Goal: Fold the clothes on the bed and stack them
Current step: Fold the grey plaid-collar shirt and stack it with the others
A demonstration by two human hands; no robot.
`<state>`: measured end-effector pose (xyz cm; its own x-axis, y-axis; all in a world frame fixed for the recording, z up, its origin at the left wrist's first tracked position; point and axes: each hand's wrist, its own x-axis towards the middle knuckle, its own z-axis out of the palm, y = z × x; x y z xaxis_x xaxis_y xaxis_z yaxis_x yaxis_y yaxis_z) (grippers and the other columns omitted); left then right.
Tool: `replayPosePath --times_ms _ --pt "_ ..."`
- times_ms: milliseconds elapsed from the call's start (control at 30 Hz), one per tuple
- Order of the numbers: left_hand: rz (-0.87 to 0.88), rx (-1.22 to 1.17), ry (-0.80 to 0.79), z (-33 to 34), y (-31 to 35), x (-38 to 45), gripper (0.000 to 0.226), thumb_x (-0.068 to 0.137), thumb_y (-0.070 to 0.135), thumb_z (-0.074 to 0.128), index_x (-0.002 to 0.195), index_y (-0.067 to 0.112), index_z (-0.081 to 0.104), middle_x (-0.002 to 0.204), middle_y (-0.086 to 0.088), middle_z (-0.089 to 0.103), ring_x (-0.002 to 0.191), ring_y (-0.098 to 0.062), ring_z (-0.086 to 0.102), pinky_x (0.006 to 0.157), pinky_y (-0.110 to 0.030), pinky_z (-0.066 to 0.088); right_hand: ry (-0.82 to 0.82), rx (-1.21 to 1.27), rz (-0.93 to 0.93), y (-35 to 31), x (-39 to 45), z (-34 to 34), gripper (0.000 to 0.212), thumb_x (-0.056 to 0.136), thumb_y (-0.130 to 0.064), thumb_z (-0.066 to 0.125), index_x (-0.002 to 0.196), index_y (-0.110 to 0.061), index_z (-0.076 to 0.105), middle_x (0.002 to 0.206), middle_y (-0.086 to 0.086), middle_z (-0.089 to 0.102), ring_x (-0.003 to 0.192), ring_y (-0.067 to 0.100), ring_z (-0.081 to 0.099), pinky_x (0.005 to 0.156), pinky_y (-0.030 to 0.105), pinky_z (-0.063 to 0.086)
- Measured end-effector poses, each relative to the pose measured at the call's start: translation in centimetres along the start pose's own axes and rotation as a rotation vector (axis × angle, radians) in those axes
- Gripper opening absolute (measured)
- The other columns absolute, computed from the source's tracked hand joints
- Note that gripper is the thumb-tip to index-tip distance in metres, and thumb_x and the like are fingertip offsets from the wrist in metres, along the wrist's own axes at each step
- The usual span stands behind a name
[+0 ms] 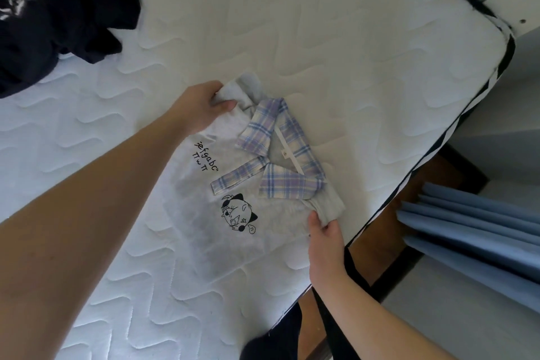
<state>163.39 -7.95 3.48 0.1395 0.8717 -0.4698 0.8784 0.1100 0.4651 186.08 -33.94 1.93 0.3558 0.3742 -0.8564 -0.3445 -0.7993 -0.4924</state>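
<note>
the left hand and right hand each pinch a sleeve of the grey shirt; folding it has begun, sleeves go inward next.

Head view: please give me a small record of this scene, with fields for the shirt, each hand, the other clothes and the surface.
shirt: light grey shirt with plaid collar, lying flat, front up, cat print and lettering showing
left hand: left hand grips the far sleeve
right hand: right hand pinches the near sleeve
other clothes: dark clothes with white stripes, heaped unfolded at far left, apart from the shirt
surface: white quilted mattress
stack: none visible yet
</note>
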Motion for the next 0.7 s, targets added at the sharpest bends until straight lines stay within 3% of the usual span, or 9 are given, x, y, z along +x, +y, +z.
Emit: replayPosePath --times_ms 100,200,267,333,400,533,633,700 --pt "-0.056 -0.144 0.057 -1.2 -1.2 -4.2 0.026 0.091 0.042 0.066 0.088 0.016 0.067 0.073 -0.005 0.067 0.063 -0.017 0.057 0.055 -0.029 0.039 -0.084 0.047 -0.071 -2.0 -0.1 -0.3 0.025 0.092 -0.037 0.063 0.104 -0.016 0.061 0.098 0.002 0.072 0.097 0.02 0.068 0.087 0.039 0.055" --pt "-0.145 -0.343 0.158 -1.9 -2.0 -8.9 0.023 0.089 0.041 0.069 0.087 0.019 0.071 0.075 -0.005 0.07 0.064 -0.015 0.058 0.058 -0.027 0.042 -0.168 0.048 -0.137 -4.2 -0.8 -0.1 0.016 0.093 -0.033 0.063 0.101 -0.019 0.065 0.093 0.001 0.072 0.09 0.02 0.067 0.096 0.058 0.046" --pt "-0.216 -0.466 0.262 -2.2 -2.2 -12.1 0.021 0.088 0.04 0.07 0.084 0.02 0.071 0.075 -0.005 0.07 0.066 -0.014 0.057 0.061 -0.027 0.042 -0.231 0.034 -0.204 -5.6 -1.9 0.1 0.01 0.094 -0.029 0.062 0.101 -0.025 0.068 0.096 -0.001 0.074 0.095 0.021 0.071 0.092 0.052 0.05" --pt "-0.275 -0.588 0.356 -2.5 -2.2 -15.7 0.021 0.087 0.04 0.071 0.082 0.02 0.071 0.074 -0.005 0.071 0.064 -0.012 0.058 0.063 -0.029 0.044 -0.316 0.012 -0.27 -7.2 -3.6 0.5 0.013 0.095 -0.027 0.062 0.1 -0.027 0.073 0.103 0.0 0.075 0.099 0.02 0.071 0.079 0.036 0.059" --pt "-0.319 -0.725 0.44 -2.9 -1.7 -19.6 0.021 0.088 0.04 0.071 0.082 0.02 0.072 0.076 -0.004 0.072 0.068 -0.012 0.064 0.066 -0.031 0.049 -0.383 -0.031 -0.317 -8.7 -5.8 0.9 0.015 0.094 -0.027 0.062 0.098 -0.03 0.076 0.106 0.003 0.075 0.097 0.017 0.071 0.074 0.025 0.057" --pt "-0.378 -0.924 0.635 -3.9 -0.1 -27.8 0.01 0.089 0.037 0.071 0.081 0.032 0.074 0.078 0.007 0.075 0.073 -0.007 0.07 0.061 -0.018 0.053 -0.479 -0.176 -0.473 -10.7 -10.3 2.0 0.018 0.095 -0.022 0.061 0.099 -0.028 0.077 0.105 -0.001 0.075 0.1 0.017 0.07 0.084 0.03 0.057" --pt "-0.423 -1.042 0.733 -5.0 0.8 -33.9 0.01 0.09 0.036 0.07 0.086 0.03 0.076 0.083 0.004 0.076 0.076 -0.01 0.073 0.059 -0.018 0.054 -0.5 -0.283 -0.666 -12.2 -14.7 2.4 0.015 0.097 -0.026 0.058 0.095 -0.03 0.072 0.091 -0.015 0.074 0.082 -0.002 0.067 0.066 0.012 0.051" --pt "-0.433 -1.104 0.778 -6.0 1.2 -38.0 0.009 0.09 0.037 0.069 0.088 0.031 0.076 0.085 0.004 0.077 0.077 -0.009 0.073 0.057 -0.014 0.051 -0.469 -0.378 -0.828 -13.5 -17.9 2.3 0.011 0.098 -0.031 0.056 0.094 -0.032 0.066 0.08 -0.021 0.068 0.072 -0.007 0.061 0.059 0.008 0.044"
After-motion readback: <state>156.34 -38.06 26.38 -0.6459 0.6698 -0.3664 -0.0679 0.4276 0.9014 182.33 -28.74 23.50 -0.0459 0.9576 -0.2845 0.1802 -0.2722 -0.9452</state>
